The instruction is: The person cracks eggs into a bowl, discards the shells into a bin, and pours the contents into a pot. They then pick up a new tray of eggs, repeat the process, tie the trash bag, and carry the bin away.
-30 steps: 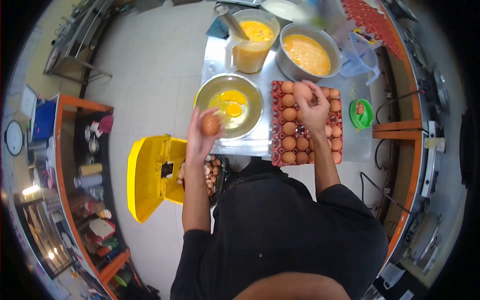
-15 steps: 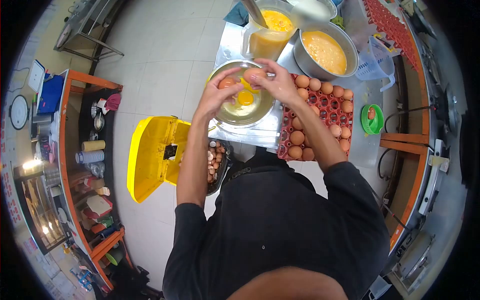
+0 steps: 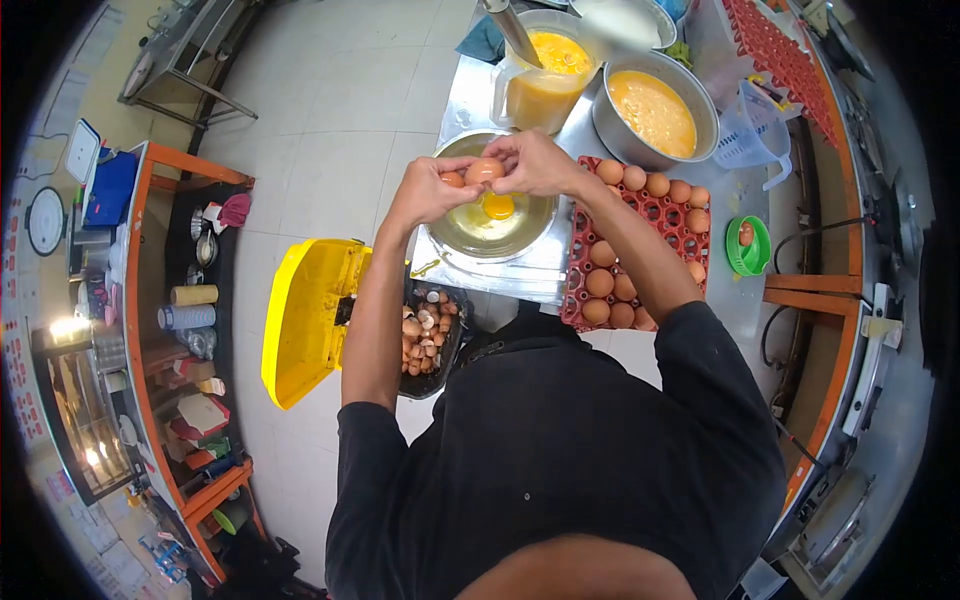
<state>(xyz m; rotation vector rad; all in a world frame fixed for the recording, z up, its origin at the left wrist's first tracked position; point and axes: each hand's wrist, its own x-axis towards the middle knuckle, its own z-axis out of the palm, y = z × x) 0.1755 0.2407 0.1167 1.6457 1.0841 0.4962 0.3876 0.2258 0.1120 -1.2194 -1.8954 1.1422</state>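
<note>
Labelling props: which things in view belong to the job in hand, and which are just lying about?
Job:
- left hand, right hand
- held eggs
- steel bowl
- egg tray
- yellow shell bin
- egg-filled pitcher, egg-filled pot

Probably lying about:
- clear jug
- teal cloth
- pink cloth

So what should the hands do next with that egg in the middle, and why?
Probably ease the brown egg open with the fingertips, though I can't see whether its shell is cracked. The left hand and right hand meet around it above the metal bowl, so it could drop in beside the yolk.
</note>
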